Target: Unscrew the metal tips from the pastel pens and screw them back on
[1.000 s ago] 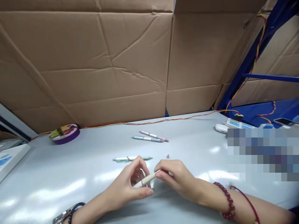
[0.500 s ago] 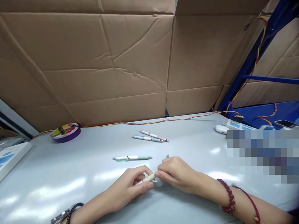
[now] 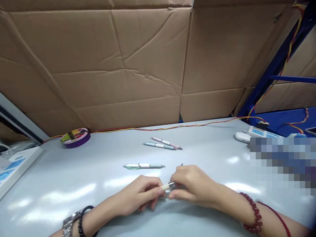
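Cream shows between two bare hands in the head view: a cream pen, held on the wearer's side of the green-and-white pen, near that pen's tip end. Its long axis runs from the left hand towards the right hand, slanting so that its silver end sits a little closer to the green-and-white pen's level. The left hand is the nearer, its grip pinching the barrel between thumb and fingers, the rear part hidden. The right hand's grip is spread, thumb parted from the curled fingers, with the silver end at the gap; whether the fingers touch it cannot be told. Beyond the green-and-white pen, a blue pen and a pink pen lie close together on the bench; off its tip end, partly hidden behind the right hand, is a small metal piece.
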Demonstrator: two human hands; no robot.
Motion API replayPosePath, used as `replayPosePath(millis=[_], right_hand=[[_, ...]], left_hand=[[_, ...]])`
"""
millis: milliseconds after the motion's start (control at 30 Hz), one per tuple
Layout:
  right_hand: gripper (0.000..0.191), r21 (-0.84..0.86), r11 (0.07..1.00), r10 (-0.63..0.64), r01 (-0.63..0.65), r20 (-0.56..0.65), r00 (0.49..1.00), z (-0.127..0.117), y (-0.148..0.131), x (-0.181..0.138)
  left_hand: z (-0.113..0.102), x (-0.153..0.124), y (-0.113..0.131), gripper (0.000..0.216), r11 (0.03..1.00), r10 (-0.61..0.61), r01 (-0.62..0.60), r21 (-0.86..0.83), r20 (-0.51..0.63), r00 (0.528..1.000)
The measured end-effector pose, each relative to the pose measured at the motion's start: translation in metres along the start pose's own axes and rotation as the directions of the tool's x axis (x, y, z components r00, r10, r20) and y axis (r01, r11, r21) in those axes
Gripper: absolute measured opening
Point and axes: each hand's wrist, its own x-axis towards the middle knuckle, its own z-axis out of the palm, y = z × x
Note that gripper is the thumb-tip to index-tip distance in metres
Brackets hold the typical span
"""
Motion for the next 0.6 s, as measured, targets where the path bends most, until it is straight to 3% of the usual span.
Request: replayPosePath(millis=[200, 400, 600], right_hand=[[0.036, 0.133, 0.991, 0.044, -0.031, -0.098, 0.994, 0.0124, 0.0044, -0.0008], [0.035, -0.011, 0.992, -0.124, 0.124, -0.166, 0.978, 0.0045, 0.003, -0.0006], [0.039, -0.047, 0.991, 0.128, -0.128, 0.01, 0.992, 0.0049, -0.0022, -0.0004]], left_hand=[[-0.0015, 0.0018, -0.0016, 0.029, 0.999, -0.003, 0.002, -0.049, -0.014, 1.0], [-0.0044, 0.0029, -0.004, 0.028, 0.993, -0.01, 0.017, -0.115, 0.064, 0.998], [-0.0015, 0.0028, -0.0021, 0.03, 0.998, -0.007, 0.008, -0.063, 0.005, 1.0]])
